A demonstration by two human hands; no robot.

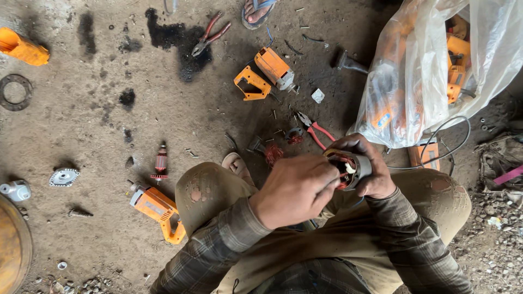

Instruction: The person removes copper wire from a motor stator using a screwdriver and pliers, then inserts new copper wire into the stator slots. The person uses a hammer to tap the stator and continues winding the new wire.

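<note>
floor (109,141): bare dirty concrete with dark oil stains, parts scattered all over it
plastic bag (479,49): big clear one at the upper right, lying open, stuffed with orange power tool bodies and housings, a grey cable looping out below it
legs: person squatting, dusty tan trousers, knees up in the middle of the shot
orange tool body (158,209): lying on the floor just left of the left knee, handle end toward the camera
second orange tool (275,68): further out, partly stripped, with a loose orange handle piece (251,83) right beside it
left hand (297,190): fingers curled and pressed together, tips poking into the open end of the motor part
right hand (376,174): wrapped around the motor part from outside, fingers closed on it
motor part (351,169): small grey metal cylinder held above the knees between both hands, copper-red windings showing inside, a bit of pale connector at the mouth
red pliers (316,129): on the floor just beyond the hands
rotor (160,163): small reddish one standing alone, left of the knees
</note>
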